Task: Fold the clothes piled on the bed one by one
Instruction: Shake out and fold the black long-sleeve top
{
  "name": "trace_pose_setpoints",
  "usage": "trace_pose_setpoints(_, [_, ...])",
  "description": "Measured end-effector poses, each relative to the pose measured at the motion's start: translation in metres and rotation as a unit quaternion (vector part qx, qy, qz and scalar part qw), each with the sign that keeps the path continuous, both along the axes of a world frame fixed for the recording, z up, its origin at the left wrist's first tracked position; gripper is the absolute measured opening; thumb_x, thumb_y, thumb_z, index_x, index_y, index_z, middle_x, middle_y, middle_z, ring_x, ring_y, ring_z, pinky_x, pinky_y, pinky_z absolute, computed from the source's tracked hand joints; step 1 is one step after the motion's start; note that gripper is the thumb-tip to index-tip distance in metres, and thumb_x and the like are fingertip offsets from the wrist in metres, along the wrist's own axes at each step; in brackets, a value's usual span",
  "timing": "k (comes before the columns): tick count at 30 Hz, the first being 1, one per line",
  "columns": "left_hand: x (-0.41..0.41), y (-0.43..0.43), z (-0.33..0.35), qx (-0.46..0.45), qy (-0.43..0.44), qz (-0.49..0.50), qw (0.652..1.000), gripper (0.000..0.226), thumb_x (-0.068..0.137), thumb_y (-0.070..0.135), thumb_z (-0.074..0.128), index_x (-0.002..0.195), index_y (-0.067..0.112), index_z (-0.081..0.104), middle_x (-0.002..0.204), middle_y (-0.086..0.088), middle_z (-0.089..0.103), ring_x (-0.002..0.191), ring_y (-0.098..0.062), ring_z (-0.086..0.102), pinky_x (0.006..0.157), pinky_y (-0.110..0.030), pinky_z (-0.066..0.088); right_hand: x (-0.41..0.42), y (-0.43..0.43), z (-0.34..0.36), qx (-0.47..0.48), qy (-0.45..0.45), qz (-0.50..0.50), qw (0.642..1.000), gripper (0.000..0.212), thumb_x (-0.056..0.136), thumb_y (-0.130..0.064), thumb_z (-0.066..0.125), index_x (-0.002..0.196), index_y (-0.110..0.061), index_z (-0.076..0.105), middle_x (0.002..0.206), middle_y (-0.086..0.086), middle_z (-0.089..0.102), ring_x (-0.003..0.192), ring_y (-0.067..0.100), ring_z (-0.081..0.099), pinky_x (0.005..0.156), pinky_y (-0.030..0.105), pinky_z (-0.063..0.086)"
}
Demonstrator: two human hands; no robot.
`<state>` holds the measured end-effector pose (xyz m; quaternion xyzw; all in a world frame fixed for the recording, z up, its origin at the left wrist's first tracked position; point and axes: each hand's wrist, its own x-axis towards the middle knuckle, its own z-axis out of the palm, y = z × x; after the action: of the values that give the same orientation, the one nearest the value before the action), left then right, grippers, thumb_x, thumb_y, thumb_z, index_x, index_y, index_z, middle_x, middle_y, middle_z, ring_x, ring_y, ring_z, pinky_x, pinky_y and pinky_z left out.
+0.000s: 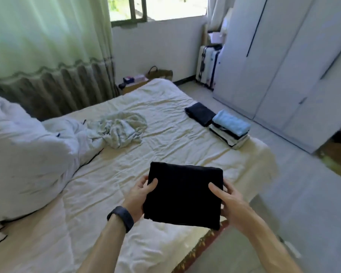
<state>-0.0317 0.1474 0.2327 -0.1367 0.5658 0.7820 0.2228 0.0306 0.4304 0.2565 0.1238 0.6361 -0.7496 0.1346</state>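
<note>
The bed [165, 138] fills most of the room, its cream sheet wrinkled all over. Above its near edge a person holds a folded black garment [183, 196] flat, clear of the sheet. The left hand [139, 198], with a dark wristband [121, 217] behind it, grips the left edge, thumb on top and fingers [143, 180] curled round the side. The right hand [231, 201] grips the right edge the same way.

Farther up the sheet a pale crumpled garment [120, 129] lies unfolded, touching a bulky white duvet [24, 154] heaped along the left side. At the bed's far right corner sits a stack of folded clothes [230, 131] with a light blue piece on top, and just beside it a single dark folded piece [200, 113].

A green curtain [47, 46] hangs behind the duvet, next to a window [158, 6]. Pale wardrobe doors [283, 66] line the right wall, a suitcase [207, 66] stands upright in the corner, and a brown bag [159, 72] sits past the far end of the bed. The floor [303, 194] is pale grey.
</note>
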Motion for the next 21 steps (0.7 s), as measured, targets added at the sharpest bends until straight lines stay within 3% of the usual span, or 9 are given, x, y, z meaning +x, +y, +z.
trace_pose_setpoints(2, [-0.011,0.045,0.024,0.013,0.023,-0.053,0.998,0.038,0.083,0.030,0.074,0.117,0.017,0.066,0.121,-0.016,0.070,0.105,-0.033,0.070,0.082,-0.047,0.058,0.007,0.046,0.022,-0.006,0.020,-0.022,1.000,0.045,0.085,-0.044,0.082,0.127,-0.041,0.066,0.128,0.000,0.071,0.117,0.024,0.068,0.083,0.049,0.061])
trace_pose_setpoints(6, [-0.039,0.119,0.059,0.012,0.063,-0.119,0.991,0.045,0.077,0.038,0.081,0.118,0.023,0.067,0.120,-0.012,0.070,0.107,-0.033,0.068,0.091,-0.053,0.051,0.007,0.112,0.046,-0.012,0.048,-0.079,0.996,0.043,0.084,-0.046,0.081,0.124,-0.040,0.068,0.122,0.005,0.073,0.111,0.027,0.071,0.077,0.048,0.062])
trace_pose_setpoints(11, [-0.091,0.194,0.077,-0.078,0.093,-0.199,0.972,0.017,0.095,0.043,0.063,0.109,0.037,0.069,0.094,-0.007,0.057,0.077,-0.024,0.055,0.062,-0.032,0.048,-0.018,0.182,0.049,-0.006,0.066,-0.143,0.988,0.040,0.082,-0.047,0.077,0.120,-0.037,0.071,0.116,0.007,0.075,0.104,0.028,0.074,0.072,0.042,0.062])
trace_pose_setpoints(15, [-0.144,0.252,0.070,-0.096,0.098,-0.195,0.971,0.015,0.099,0.041,0.060,0.110,0.035,0.067,0.094,-0.005,0.060,0.084,-0.025,0.055,0.068,-0.034,0.048,-0.062,0.229,0.039,0.014,0.067,-0.170,0.983,0.036,0.082,-0.048,0.076,0.116,-0.040,0.071,0.113,0.006,0.076,0.102,0.027,0.075,0.070,0.043,0.062])
trace_pose_setpoints(19, [-0.203,0.301,0.064,-0.118,0.084,-0.180,0.973,0.016,0.101,0.036,0.058,0.112,0.025,0.063,0.072,0.003,0.054,0.052,-0.011,0.050,0.049,-0.022,0.042,-0.119,0.272,0.030,0.041,0.066,-0.200,0.977,0.031,0.083,-0.045,0.074,0.113,-0.038,0.072,0.108,0.007,0.077,0.096,0.026,0.076,0.065,0.041,0.062])
trace_pose_setpoints(21, [-0.228,0.321,0.063,-0.126,0.082,-0.173,0.973,0.012,0.102,0.033,0.056,0.110,0.025,0.061,0.067,0.007,0.055,0.048,-0.009,0.050,0.047,-0.021,0.043,-0.146,0.290,0.028,0.045,0.067,-0.210,0.974,0.028,0.084,-0.043,0.073,0.111,-0.037,0.073,0.106,0.005,0.077,0.094,0.025,0.076,0.063,0.040,0.062])
